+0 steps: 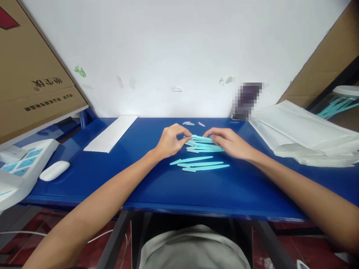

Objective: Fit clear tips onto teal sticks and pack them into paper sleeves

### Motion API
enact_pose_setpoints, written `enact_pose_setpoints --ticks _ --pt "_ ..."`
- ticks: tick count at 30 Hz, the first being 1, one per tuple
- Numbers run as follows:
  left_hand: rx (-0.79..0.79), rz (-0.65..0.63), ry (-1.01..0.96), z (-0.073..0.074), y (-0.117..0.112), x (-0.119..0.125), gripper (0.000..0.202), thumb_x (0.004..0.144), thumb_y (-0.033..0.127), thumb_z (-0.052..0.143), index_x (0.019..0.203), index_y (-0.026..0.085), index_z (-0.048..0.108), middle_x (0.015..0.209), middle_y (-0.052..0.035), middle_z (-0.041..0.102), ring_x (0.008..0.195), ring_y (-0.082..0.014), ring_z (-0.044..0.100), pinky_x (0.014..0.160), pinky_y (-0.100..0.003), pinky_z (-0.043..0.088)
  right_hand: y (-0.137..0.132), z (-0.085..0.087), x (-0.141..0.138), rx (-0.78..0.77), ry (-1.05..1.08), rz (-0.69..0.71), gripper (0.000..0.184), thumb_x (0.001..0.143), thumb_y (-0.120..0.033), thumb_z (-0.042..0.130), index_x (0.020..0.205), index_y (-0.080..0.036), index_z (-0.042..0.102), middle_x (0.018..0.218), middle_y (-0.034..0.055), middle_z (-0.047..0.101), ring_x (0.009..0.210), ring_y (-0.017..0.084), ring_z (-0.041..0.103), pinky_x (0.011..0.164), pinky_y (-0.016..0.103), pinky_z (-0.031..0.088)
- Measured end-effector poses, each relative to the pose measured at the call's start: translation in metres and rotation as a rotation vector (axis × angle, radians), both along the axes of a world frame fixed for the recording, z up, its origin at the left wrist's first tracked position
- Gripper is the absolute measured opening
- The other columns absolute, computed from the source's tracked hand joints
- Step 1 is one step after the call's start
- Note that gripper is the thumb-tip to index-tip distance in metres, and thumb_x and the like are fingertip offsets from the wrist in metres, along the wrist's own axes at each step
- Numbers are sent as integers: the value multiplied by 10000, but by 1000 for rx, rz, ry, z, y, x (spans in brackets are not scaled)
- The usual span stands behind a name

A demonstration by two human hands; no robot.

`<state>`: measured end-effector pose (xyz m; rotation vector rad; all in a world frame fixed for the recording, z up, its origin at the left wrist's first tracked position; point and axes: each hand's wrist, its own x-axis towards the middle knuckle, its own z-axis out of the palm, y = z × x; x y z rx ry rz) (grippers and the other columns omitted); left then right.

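Observation:
Several light-blue plastic sticks (204, 145) lie bunched on the blue table (157, 183) between my hands. My left hand (170, 141) pinches the left ends of the bunch with curled fingers. At the right ends, my right hand (228, 142) rests with its fingers closed over the sticks. Three more light-blue sticks (200, 164) lie apart, side by side, just nearer to me.
A white paper sleeve (111, 133) lies at the back left, a stack of white bags (305, 134) at the right. A white mouse (54, 170) and a white device with blue labels (22, 164) sit at the left. Cardboard boxes (33, 67) flank both sides. Small clear scraps (192, 123) lie near the wall.

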<state>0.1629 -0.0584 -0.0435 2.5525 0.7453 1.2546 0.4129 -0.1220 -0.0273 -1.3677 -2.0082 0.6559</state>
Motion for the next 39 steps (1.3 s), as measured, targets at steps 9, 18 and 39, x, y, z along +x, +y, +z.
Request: enact_pose_setpoints --ticks 9,18,39 --pt "-103 19 227 -7 16 -8 101 881 296 690 924 221 743 1003 -16 769 985 -203 644 892 -353 506 -9 14 6 169 -422 31 270 918 -384 529 926 -191 718 670 15 616 610 167 535 736 336 388" --pt "-84 213 359 -9 85 2 326 976 284 464 1170 179 705 1179 -85 712 1048 -216 645 987 -362 478 -18 13 -7 1 -485 275 341 922 -454 562 987 -208 788 512 -10 578 520 152 529 664 293 397" --pt "-78 190 561 -4 81 -31 230 921 297 555 989 195 749 1019 -74 748 1002 -256 651 926 -366 482 -21 14 -14 -112 -531 329 250 1003 -402 408 942 -218 566 693 -2 575 601 149 456 608 277 315"
